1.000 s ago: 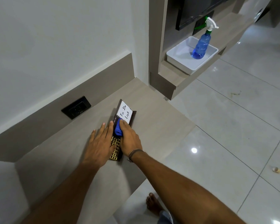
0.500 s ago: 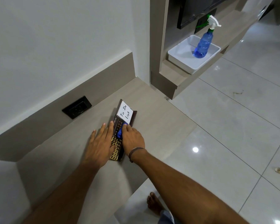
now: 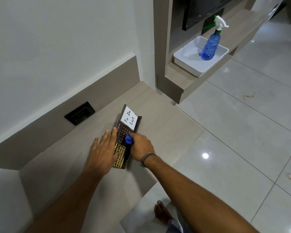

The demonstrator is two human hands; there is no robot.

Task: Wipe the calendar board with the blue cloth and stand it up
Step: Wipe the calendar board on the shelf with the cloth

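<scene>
Right hand (image 3: 140, 146) closed around bunched blue cloth (image 3: 129, 139); left hand (image 3: 104, 151) splayed open, pinning flat dark-brown calendar board (image 3: 124, 140); might skid sideways if pinning slackens

The calendar board (image 3: 127, 132) lies flat on the ledge (image 3: 166, 132). The left hand (image 3: 104, 153) rests flat on the board's left edge; the right hand (image 3: 139, 146) presses the cloth (image 3: 128, 140) onto its middle. A socket (image 3: 79, 113) sits left of the board. Far beyond the board, to its right, 1 spray bottle (image 3: 210, 46) stands in a tray (image 3: 183, 55).
</scene>
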